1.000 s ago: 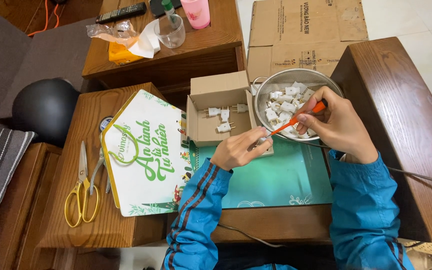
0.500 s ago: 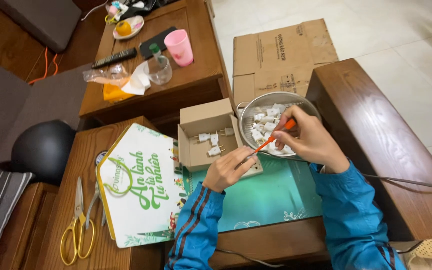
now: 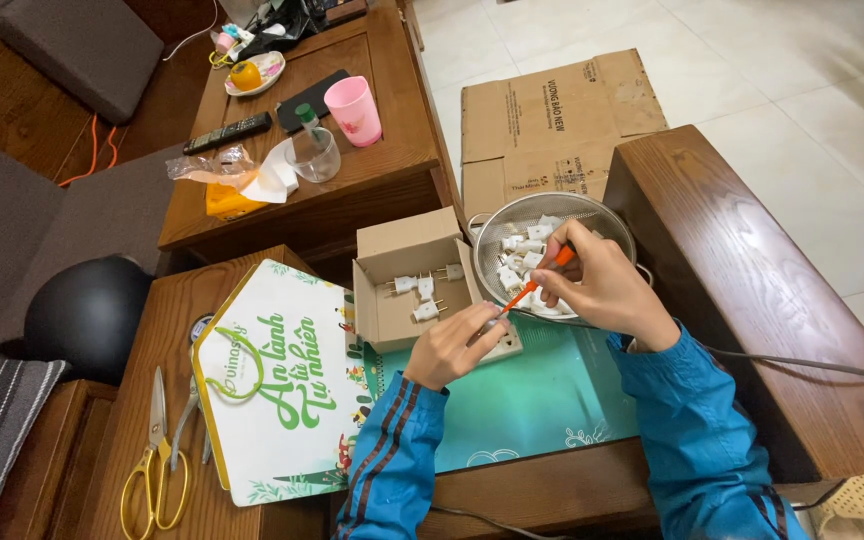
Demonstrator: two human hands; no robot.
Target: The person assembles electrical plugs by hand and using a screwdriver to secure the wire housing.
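My right hand (image 3: pixel 597 285) grips a small orange-handled screwdriver (image 3: pixel 537 280), its tip pointing down-left at a white plug part pinched in my left hand (image 3: pixel 452 345). That part (image 3: pixel 505 343) rests on a teal mat (image 3: pixel 542 400). Just behind my hands stands a round metal strainer bowl (image 3: pixel 522 215) with several white plug parts (image 3: pixel 517 250) in it. To its left sits a small open cardboard box (image 3: pixel 402 250) holding three white plugs (image 3: pixel 422 290). Both arms wear blue sleeves.
A white house-shaped card box (image 3: pixel 272 380) lies left of the mat. Yellow scissors (image 3: pixel 155 470) and pliers (image 3: pixel 190 400) lie further left. A dark helmet (image 3: pixel 87 315) sits at the left. The far table holds a pink cup (image 3: pixel 354 110), glass jar (image 3: pixel 314 150), remote (image 3: pixel 227 132). A flattened carton (image 3: pixel 552 110) lies on the floor.
The view has tilted up, showing more of the far table and floor. My hands keep their grip on the screwdriver and the plug part, in about the same spot.
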